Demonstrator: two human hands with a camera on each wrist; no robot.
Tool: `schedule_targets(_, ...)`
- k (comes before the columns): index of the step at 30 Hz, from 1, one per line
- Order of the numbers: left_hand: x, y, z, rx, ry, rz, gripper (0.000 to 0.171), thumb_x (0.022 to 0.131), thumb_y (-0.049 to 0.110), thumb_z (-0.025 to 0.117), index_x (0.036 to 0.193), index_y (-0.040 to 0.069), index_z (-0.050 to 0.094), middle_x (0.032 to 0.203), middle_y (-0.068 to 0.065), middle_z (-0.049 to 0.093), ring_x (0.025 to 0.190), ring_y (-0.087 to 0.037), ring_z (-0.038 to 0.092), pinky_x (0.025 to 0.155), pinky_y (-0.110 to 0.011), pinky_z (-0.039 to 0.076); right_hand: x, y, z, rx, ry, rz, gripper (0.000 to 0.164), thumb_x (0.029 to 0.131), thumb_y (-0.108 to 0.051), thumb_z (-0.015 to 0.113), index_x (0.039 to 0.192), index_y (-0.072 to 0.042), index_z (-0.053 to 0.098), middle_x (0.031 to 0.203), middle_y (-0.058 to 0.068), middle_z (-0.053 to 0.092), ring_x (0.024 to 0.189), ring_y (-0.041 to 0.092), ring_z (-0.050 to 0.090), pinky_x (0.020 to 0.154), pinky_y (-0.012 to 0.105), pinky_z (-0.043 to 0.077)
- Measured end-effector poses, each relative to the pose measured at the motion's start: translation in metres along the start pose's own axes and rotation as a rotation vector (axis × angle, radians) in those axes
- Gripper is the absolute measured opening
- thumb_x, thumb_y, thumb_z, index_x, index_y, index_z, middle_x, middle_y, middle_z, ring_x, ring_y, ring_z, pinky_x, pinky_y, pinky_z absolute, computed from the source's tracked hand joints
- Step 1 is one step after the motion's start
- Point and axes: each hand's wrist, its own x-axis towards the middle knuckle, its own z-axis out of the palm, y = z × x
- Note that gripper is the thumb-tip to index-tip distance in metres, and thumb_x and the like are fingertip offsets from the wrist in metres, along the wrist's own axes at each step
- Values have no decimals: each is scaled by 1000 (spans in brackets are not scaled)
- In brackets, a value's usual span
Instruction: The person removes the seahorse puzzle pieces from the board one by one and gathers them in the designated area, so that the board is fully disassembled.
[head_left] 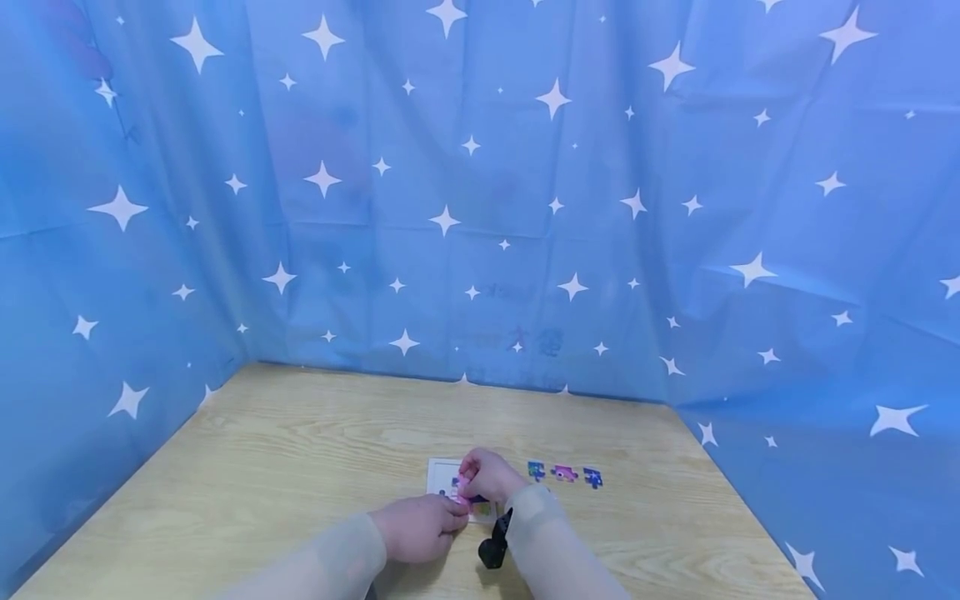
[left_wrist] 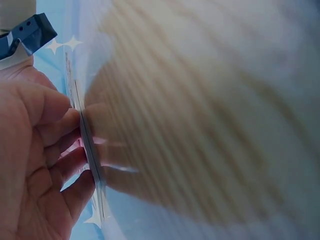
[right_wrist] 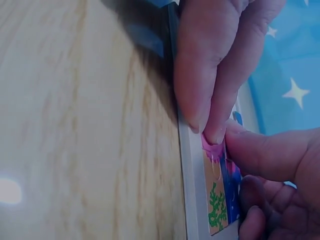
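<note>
In the head view, a small jigsaw puzzle with a pale tray (head_left: pixel 442 468) lies near the table's front edge. My left hand (head_left: pixel 418 527) comes in from the left, its fingertips pressing on pieces along the tray's near border. From the right, my right hand (head_left: pixel 489 475) bends over the tray and pinches a pink puzzle piece (head_left: pixel 462 482), largely hidden by the fingers. Up close in the right wrist view, left fingers (right_wrist: pixel 202 75) touch a pink part of the picture, and the right thumb (right_wrist: pixel 265 150) is right beside them. Green coral artwork (right_wrist: pixel 217 207) shows below.
Three loose puzzle pieces lie in a row right of the tray: a blue-green one (head_left: pixel 536 471), a pink one (head_left: pixel 564 473) and a blue one (head_left: pixel 592 477). The wooden table (head_left: pixel 315 442) is bordered by a blue curtain (head_left: pixel 480 183) with white stars.
</note>
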Motion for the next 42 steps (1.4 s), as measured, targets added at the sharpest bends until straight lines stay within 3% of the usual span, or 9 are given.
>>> schedule_targets(12,0,1,-3,-39,-25,-37,38,95,21,53,132,12,60,135,3,56,128,-13,48,105,-28,40,0,1,0,42,19,40,22,80,3,73,97,-6,64,83,6,56,75,19,53,66,29,45)
schedule_targets(25,0,-2,-1,-57,-30,-10,36,96,20,53,130,11,61,132,3,59,125,-11,50,103,-28,43,0,7,-2,116,26,45,13,86,-2,68,97,-9,67,86,5,60,78,19,57,71,30,46)
schedule_targets(42,0,-2,-3,-51,-40,-43,37,96,21,52,131,14,61,133,5,58,127,-12,49,104,-29,42,2,8,-11,117,-7,46,8,87,-9,69,96,-9,68,88,4,61,82,20,55,75,35,41)
